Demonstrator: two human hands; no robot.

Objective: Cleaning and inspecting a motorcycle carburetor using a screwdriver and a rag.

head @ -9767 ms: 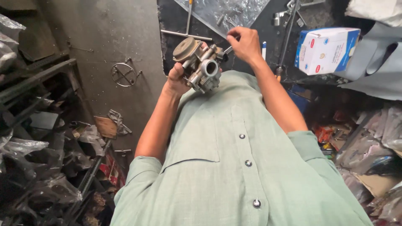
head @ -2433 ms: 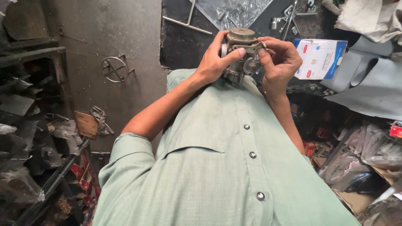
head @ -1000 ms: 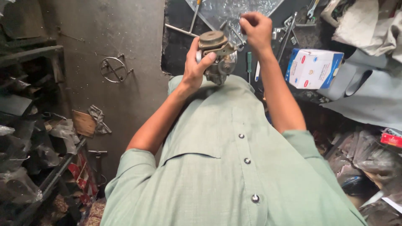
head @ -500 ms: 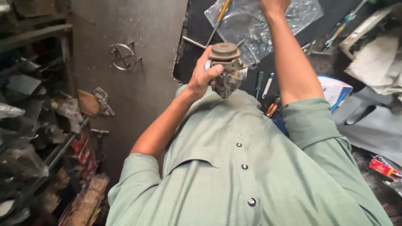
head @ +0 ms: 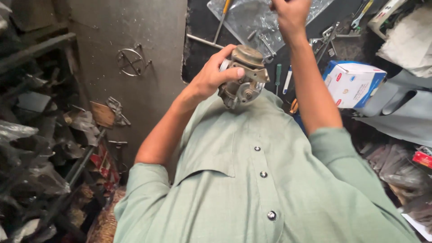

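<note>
Reaching higher than it did a moment ago, the right hand has left the carburetor altogether and now stretches out over the clear plastic sheet lying on the dark work surface. Half a second back it was already up near that sheet; a couple of seconds before that, both hands were wrapped around the metal part together. The fingers of the right hand run off the top edge of the view, so I cannot tell whether they are curled around something or loose.

The left hand is clenched firmly around the carburetor, thumb laid across its front and fingers hooked behind, holding it up in front of the green shirt, just short of the surface's edge. The part sits tilted, its round cap uppermost and a small circular fitting facing the chest.

Scattered tools lie on the sheet and beside it: a screwdriver with a yellow handle, a green-handled one. A blue and white box stands to the right, well apart from the carburetor.
</note>
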